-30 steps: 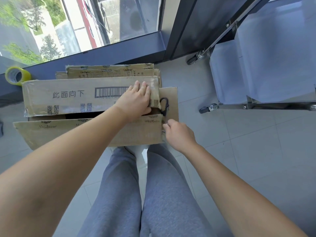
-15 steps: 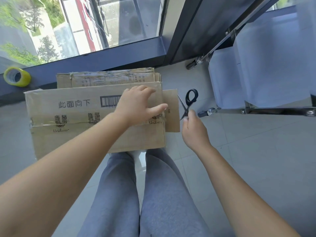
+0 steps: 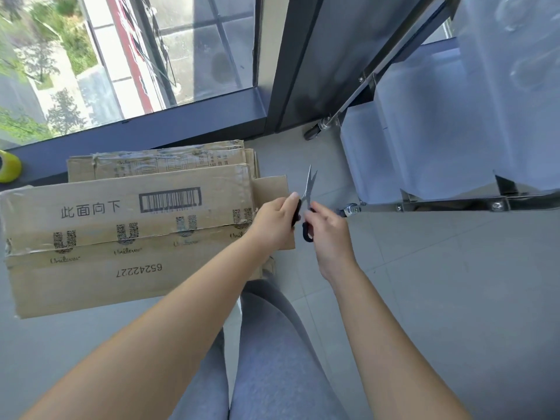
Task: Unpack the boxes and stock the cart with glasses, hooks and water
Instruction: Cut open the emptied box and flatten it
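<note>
Your left hand point(image 3: 274, 221) and right hand point(image 3: 328, 230) meet over the black-handled steel scissors point(image 3: 306, 204), fingers of each curled round a handle loop, blades slightly parted and pointing away from you; the large brown cardboard box point(image 3: 127, 237) with barcode and printed numbers lies on the grey tiled floor point(image 3: 439, 283) just left of your hands, flaps down; the metal-framed cart point(image 3: 439, 204) with white lining stands to your right; a yellow tape roll point(image 3: 9, 166) sits by the window.

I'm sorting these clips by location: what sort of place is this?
Probably an upper-floor office or commercial building: a floor-level window overlooks grounds far below, and a wheeled steel cart stands on grey floor tiles.
</note>
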A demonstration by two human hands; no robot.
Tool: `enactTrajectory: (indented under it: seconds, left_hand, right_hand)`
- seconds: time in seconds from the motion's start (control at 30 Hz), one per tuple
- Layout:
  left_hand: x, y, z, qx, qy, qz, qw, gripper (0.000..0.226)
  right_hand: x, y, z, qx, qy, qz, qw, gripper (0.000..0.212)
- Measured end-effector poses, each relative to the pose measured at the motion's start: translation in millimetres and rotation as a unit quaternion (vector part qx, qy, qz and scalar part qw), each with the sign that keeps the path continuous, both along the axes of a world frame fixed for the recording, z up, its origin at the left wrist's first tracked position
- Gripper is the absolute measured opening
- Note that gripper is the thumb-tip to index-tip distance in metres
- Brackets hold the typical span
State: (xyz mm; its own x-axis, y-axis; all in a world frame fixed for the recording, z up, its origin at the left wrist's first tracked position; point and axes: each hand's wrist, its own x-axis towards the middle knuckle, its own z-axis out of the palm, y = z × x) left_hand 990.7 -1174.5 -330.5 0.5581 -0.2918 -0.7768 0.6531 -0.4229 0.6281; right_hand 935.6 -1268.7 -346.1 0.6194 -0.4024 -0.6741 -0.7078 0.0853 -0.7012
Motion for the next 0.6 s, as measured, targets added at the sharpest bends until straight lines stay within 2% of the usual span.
enactTrajectory:
  seconds: [0.03, 0.1, 0.2, 0.3, 0.37, 0.47, 0.53, 0.6]
  left_hand:
    - [-3, -8, -4, 0.009, -0.032, -0.002, 0.999, 0.037]
    - [-7, -26, -10, 0.012, -0.067, 0.004, 0.998, 0.038]
    - [-9, -54, -18, 0.004, -0.098, 0.017, 0.995, 0.042]
    - [-11, -81, -33, 0.003, -0.118, -0.057, 0.991, 0.046]
    - [-12, -98, -45, 0.005, -0.106, -0.114, 0.988, 0.042]
    - [-9, -127, -58, 0.036, -0.094, -0.213, 0.972, 0.033]
    - [-1, -146, -63, 0.092, -0.141, -0.323, 0.931, 0.032]
    - [12, -163, -69, 0.142, -0.192, -0.376, 0.895, 0.037]
  right_hand:
    - [0, -4, 0, 0.081, -0.027, -0.082, 0.993, 0.019]
    - [-1, -14, -4, 0.142, -0.049, -0.170, 0.974, 0.022]
    - [0, -20, -5, 0.171, -0.052, -0.193, 0.965, 0.025]
    - [-2, -37, -13, 0.172, -0.024, -0.241, 0.955, 0.022]
    - [-2, -63, -23, 0.139, -0.013, -0.268, 0.953, 0.021]
    - [11, -117, -43, 0.020, 0.025, -0.174, 0.984, 0.004]
    - [23, -154, -61, -0.060, 0.059, -0.130, 0.988, 0.007]
    - [34, -188, -85, -0.122, 0.089, -0.119, 0.981, 0.016]
